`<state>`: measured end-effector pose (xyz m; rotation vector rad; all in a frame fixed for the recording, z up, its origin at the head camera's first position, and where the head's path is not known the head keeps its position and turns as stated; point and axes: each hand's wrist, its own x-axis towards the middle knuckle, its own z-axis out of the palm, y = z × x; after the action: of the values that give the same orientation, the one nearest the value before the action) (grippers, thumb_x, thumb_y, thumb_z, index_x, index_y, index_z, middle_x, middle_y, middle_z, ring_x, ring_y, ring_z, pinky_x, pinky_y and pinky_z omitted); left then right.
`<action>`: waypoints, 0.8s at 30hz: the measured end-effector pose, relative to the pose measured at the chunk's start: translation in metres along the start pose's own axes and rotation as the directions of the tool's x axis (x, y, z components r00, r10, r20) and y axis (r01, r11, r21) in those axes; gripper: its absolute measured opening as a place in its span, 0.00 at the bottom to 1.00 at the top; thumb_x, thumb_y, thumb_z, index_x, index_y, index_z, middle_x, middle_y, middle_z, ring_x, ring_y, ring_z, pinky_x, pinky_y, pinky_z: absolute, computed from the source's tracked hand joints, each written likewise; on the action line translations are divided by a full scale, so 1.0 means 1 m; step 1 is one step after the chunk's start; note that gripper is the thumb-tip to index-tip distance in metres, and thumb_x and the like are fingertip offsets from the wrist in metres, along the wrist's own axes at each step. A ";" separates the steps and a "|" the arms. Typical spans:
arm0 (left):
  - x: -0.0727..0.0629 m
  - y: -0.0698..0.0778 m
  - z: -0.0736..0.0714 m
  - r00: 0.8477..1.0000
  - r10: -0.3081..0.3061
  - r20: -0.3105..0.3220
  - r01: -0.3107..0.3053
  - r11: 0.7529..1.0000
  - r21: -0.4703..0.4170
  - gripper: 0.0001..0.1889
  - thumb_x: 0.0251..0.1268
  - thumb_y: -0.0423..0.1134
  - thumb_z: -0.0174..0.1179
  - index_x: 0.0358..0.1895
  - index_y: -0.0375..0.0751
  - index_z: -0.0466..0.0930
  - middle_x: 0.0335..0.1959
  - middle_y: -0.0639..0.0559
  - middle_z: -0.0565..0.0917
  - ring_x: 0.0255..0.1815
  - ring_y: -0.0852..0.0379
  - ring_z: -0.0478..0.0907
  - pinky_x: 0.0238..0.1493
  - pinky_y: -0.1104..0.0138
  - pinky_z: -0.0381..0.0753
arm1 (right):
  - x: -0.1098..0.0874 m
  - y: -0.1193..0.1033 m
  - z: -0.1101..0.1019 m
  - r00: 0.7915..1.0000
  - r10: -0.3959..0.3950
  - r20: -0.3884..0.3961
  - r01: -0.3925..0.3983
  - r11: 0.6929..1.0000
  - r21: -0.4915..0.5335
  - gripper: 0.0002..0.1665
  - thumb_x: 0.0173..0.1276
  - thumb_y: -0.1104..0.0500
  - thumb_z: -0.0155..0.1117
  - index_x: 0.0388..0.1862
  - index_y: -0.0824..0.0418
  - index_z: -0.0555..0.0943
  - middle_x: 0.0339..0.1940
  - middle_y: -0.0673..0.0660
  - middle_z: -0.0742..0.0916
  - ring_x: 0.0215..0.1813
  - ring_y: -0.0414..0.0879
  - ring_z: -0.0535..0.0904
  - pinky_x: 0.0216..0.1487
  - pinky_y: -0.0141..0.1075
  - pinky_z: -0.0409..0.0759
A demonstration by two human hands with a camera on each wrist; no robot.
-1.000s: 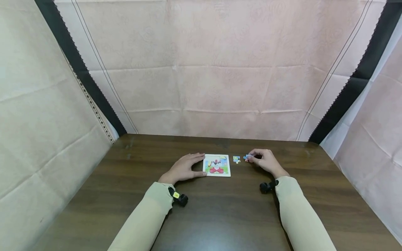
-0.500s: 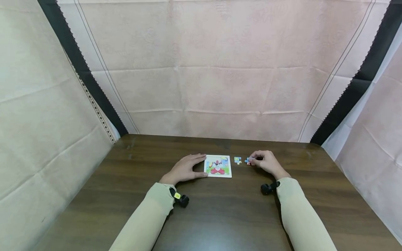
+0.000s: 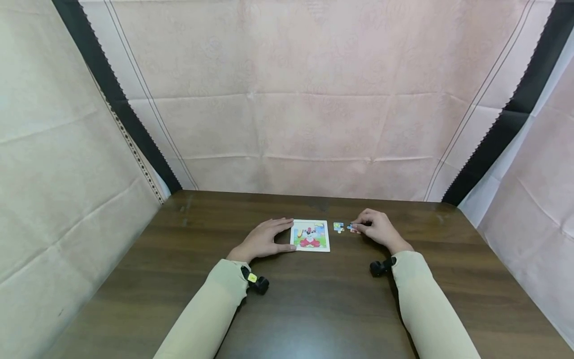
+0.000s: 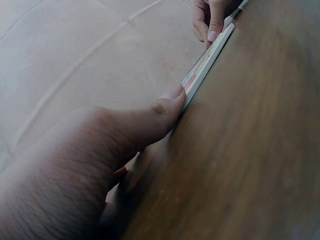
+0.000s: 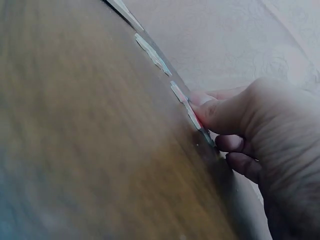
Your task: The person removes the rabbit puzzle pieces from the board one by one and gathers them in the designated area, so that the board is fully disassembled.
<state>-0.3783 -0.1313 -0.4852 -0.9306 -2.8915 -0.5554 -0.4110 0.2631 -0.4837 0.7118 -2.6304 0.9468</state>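
A small white-framed jigsaw puzzle (image 3: 314,250), showing a cartoon animal in red, lies flat on the table. My left hand (image 3: 262,242) rests at its left side, fingers extended to the far corner and thumb at the near one. In the left wrist view, the thumb touches the edge of the frame (image 4: 210,57). To the right of the frame lies a loose puzzle piece (image 3: 338,227), apart from both hands. Farther right, my right hand (image 3: 377,230) pinches a second, blue and red puzzle piece (image 5: 184,105) by its edge, low at the tabletop. Its other fingers are curled.
The brown wooden table (image 3: 287,309) ends at a pale cloth wall (image 3: 305,124), with more cloth on both sides. Each wrist carries a small black camera (image 3: 260,285).
The right-hand puzzle piece has turned and come down flatter near the table, the right fingers shifting slightly. The left hand and the frame keep their places.
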 end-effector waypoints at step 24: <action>0.000 0.001 0.001 1.000 -0.001 0.000 0.001 1.000 0.003 0.48 0.59 0.77 0.55 0.78 0.56 0.62 0.78 0.58 0.62 0.79 0.55 0.55 0.78 0.56 0.50 | -0.004 -0.001 -0.001 0.994 0.082 -0.069 -0.075 0.993 0.095 0.09 0.67 0.47 0.73 0.39 0.49 0.85 0.34 0.47 0.87 0.36 0.43 0.82 0.38 0.38 0.81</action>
<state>-0.3776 -0.1309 -0.4860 -0.9293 -2.8920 -0.5510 -0.4069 0.2651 -0.4842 0.5866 -2.5821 1.1008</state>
